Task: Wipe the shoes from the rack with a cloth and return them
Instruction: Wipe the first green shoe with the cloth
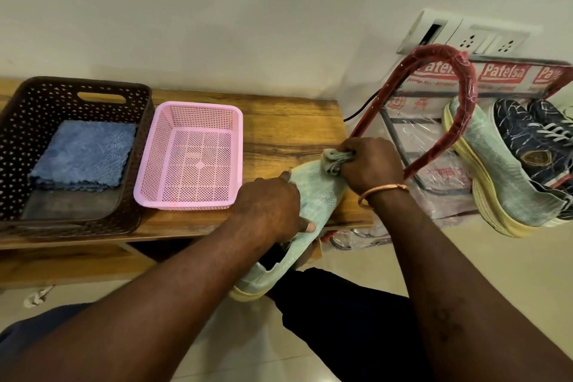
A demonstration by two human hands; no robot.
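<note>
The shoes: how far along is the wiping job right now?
Nothing is plainly finished. The left hand holds a mint-green shoe while the right hand grips a crumpled cloth against its toe. Its mate and a navy sneaker sit on the rack; whether those are already wiped cannot be told. The held shoe has yet to go back.

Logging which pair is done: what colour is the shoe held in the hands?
The shoe is pale mint green mesh, yellowish sole; head view.
</note>
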